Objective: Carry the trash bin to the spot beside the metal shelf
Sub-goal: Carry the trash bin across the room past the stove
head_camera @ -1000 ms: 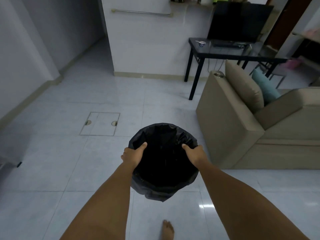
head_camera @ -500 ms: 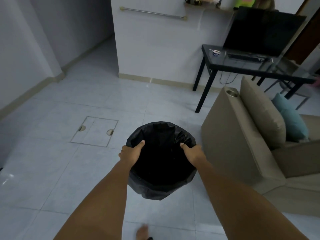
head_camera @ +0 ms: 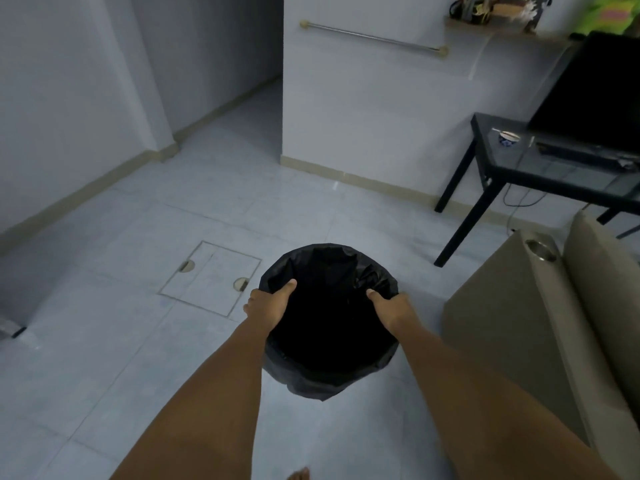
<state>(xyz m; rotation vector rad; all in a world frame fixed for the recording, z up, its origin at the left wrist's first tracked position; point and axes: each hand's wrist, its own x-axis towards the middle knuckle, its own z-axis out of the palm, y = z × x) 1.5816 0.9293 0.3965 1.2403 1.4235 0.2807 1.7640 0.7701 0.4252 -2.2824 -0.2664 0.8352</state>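
A round trash bin lined with a black plastic bag hangs in front of me, off the tiled floor. My left hand grips its left rim, thumb inside the bag. My right hand grips the right rim the same way. The inside of the bin is dark and I cannot see what it holds. No metal shelf is in view.
A beige sofa stands close on the right. Behind it a black table carries a dark screen and a small bowl. A floor hatch lies ahead left. A corridor opens beyond. My bare toes show below.
The view has swung left and forward: sofa and table slid to the right edge, the corridor now shows more. Both hands keep the same grip on the bin.
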